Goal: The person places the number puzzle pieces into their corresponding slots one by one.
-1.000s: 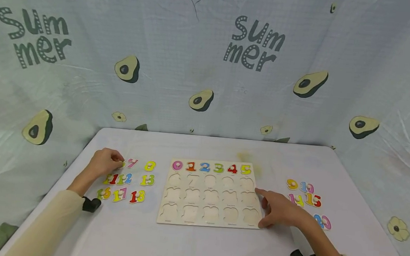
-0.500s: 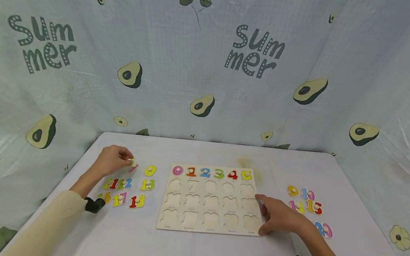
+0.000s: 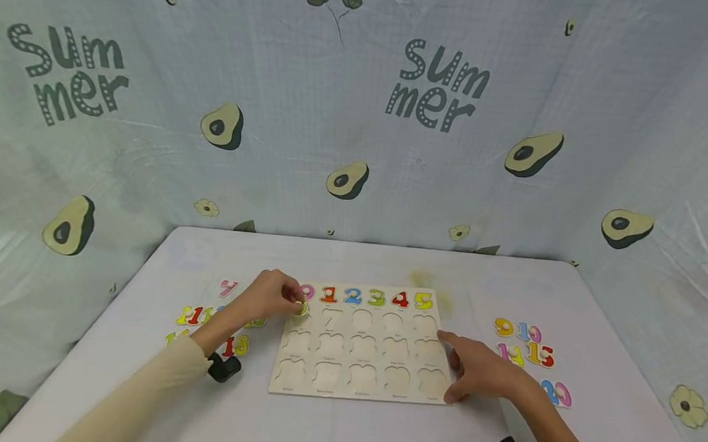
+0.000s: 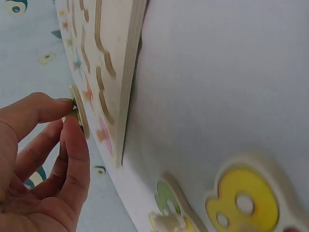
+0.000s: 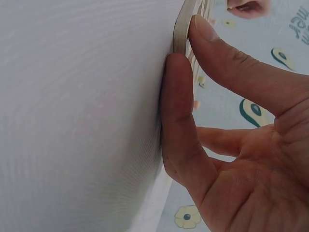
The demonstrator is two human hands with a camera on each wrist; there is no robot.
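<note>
Between thumb and fingertips, my left hand [image 3: 268, 296] pinches a small yellow-green number piece [image 4: 81, 111]. In the head view it is over the first recess below the pink 0, its digit mostly covered by the fingers. The wooden number puzzle board [image 3: 311, 391] lies flat, with pieces 0 through 5 seated in its top row and bare recesses below. My right hand [image 3: 482, 368] holds the board's right edge. In the right wrist view, its thumb [image 5: 207, 30] lies against the face at the corner, with a finger by the edge.
Left of the board lie several loose pieces, among them a pink 7 [image 3: 229, 287] and an 18 [image 3: 236, 345], partly behind my left arm. On the right are a 9 [image 3: 503, 327], a 15 [image 3: 540, 355], a 20 [image 3: 556, 393] and others.
My left hand has lifted the yellow-green piece from beside the 7 and carried it rightward to the board's upper left. The right hand stays at the board's right edge.
</note>
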